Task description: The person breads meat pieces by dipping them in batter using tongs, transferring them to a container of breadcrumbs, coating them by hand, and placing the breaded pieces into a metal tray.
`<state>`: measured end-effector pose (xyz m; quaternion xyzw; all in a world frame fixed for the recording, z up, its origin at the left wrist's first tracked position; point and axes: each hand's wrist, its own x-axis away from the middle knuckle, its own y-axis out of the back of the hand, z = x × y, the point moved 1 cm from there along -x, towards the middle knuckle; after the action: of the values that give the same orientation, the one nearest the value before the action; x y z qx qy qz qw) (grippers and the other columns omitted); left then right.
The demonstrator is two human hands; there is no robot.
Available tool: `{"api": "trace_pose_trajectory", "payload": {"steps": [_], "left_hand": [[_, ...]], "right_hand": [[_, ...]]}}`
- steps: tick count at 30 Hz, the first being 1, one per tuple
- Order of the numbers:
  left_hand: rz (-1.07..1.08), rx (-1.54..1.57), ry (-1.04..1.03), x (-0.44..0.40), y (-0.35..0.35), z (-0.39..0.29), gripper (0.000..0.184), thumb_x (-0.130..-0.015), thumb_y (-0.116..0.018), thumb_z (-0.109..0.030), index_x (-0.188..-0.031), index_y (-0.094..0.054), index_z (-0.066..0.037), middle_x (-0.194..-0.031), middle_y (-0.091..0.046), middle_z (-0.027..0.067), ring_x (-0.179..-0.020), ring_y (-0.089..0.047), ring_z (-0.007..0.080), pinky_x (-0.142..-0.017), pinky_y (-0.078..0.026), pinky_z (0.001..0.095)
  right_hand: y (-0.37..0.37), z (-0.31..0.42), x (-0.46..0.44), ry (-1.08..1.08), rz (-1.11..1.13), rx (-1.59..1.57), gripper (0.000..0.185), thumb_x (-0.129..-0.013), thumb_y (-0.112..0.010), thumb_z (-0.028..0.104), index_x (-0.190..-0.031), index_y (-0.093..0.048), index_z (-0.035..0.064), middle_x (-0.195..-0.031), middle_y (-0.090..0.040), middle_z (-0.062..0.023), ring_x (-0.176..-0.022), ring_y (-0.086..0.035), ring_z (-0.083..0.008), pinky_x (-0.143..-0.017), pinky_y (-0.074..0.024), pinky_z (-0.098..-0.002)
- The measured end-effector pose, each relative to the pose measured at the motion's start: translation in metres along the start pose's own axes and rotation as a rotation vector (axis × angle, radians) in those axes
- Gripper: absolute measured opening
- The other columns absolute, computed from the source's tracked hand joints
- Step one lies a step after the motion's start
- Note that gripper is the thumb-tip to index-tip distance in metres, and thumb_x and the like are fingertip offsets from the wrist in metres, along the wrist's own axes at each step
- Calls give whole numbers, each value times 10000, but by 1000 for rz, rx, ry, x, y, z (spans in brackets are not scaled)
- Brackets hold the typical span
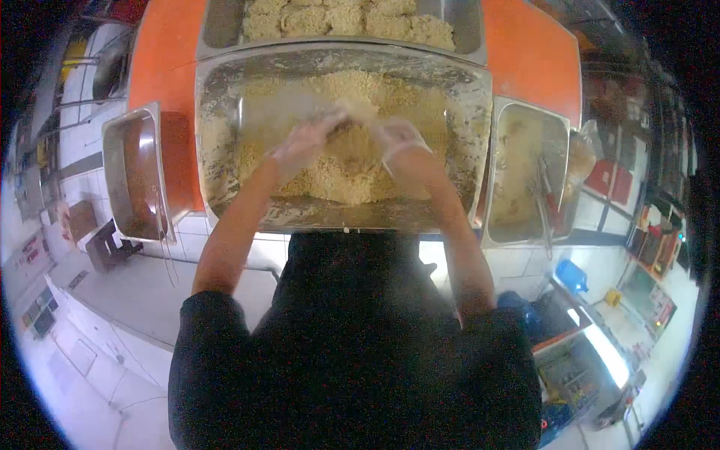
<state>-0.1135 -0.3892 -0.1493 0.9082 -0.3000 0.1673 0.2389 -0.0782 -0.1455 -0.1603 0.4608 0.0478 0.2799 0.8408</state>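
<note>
Both hands wear clear plastic gloves and are over a large metal tray (225, 82) of pale, grainy crumbs (337, 184). My left hand (304, 142) reaches in from the left, its fingers pointing toward the middle of the crumbs. Opposite it, my right hand (401, 139) is bent inward, its fingers smeared by motion. A pale, blurred piece (360, 110) shows between the fingertips; whether either hand grips it, I cannot tell. The crumbs lie heaped at the back and front of the tray.
Behind is another metal tray (221, 22) with several crumb-coated pieces (330, 19). To the right, a metal pan (517, 127) of pale liquid has tongs (544, 202) in it. A narrower metal pan (142, 172) stands at left on the orange counter (165, 60).
</note>
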Motion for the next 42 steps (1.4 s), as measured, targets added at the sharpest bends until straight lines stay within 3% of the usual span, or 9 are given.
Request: {"api": "trace_pose_trajectory", "payload": {"steps": [5, 14, 20, 23, 25, 29, 32, 35, 42], "left_hand": [[16, 879, -123, 46, 8, 92, 496, -916, -458, -216, -1382, -340, -96, -1432, -306, 167, -1332, -292, 249, -1012, -384, 372], [-90, -327, 71, 28, -20, 72, 517, -916, -440, -205, -1395, -302, -71, -1422, -295, 198, -1285, -345, 284, -1021, -353, 399], [170, -261, 355, 41, -6, 38, 513, -929, -409, -234, -1398, -292, -60, -1379, -364, 189, -1214, -430, 301, -1032, -332, 413], [-283, -112, -384, 46, -35, 142, 496, -942, -408, -320, -1361, -351, -61, -1208, -516, 168, -974, -566, 268, -881, -452, 385], [-202, 125, -300, 38, -49, 175, 449, -949, -412, -306, -1330, -387, -70, -1182, -529, 155, -962, -564, 275, -883, -447, 391], [-80, 483, -163, 34, -59, 169, 384, -958, -417, -286, -1282, -441, -82, -1145, -549, 136, -944, -560, 285, -886, -439, 401], [135, -396, 258, 47, -55, 98, 383, -957, -407, -234, -1302, -417, -68, -1173, -531, 166, -1052, -531, 329, -963, -394, 416], [-180, 111, -106, 47, -66, 119, 407, -964, -339, -272, -1302, -410, -55, -1132, -537, 224, -1049, -517, 385, -945, -391, 444], [-93, -607, -211, 81, -14, 25, 375, -914, -345, -239, -1198, -470, -29, -1076, -548, 222, -984, -512, 412, -903, -390, 477]], "right_hand": [[0, -10, 52, -245, -8, -325, 356, -806, -535, 101, -1158, -527, 54, -1236, -505, -149, -1115, -487, -307, -942, -409, -404], [-38, -5, 30, -116, 191, 281, 352, -845, -509, 152, -1178, -527, 38, -1164, -529, -156, -1011, -552, -258, -921, -408, -340], [-25, 3, 45, -134, -221, -96, 357, -758, -522, 110, -1108, -556, 47, -1084, -583, -142, -1069, -506, -315, -998, -319, -427], [-32, 6, 56, -436, -88, -484, 387, -760, -531, 120, -1140, -547, 46, -1152, -558, -177, -1098, -496, -322, -1002, -331, -434], [-39, 21, 45, -24, 292, 596, 382, -764, -550, 121, -1134, -545, 24, -1169, -541, -208, -1110, -491, -340, -989, -359, -431], [-40, 18, 26, -320, 350, 85, 321, -894, -453, 117, -1186, -463, -16, -1060, -561, -166, -1011, -532, -276, -867, -426, -373], [-51, 7, 20, -216, -61, -182, 349, -903, -420, 103, -1227, -435, -26, -1108, -546, -208, -1040, -525, -315, -866, -427, -388], [-39, 10, 5, -256, -52, 103, 389, -888, -416, 79, -1264, -417, -21, -1138, -532, -221, -1060, -519, -320, -882, -424, -384], [-39, 12, 26, -109, -14, 583, 396, -821, -459, 42, -1213, -493, 9, -988, -592, -165, -912, -570, -295, -787, -467, -378]]}}
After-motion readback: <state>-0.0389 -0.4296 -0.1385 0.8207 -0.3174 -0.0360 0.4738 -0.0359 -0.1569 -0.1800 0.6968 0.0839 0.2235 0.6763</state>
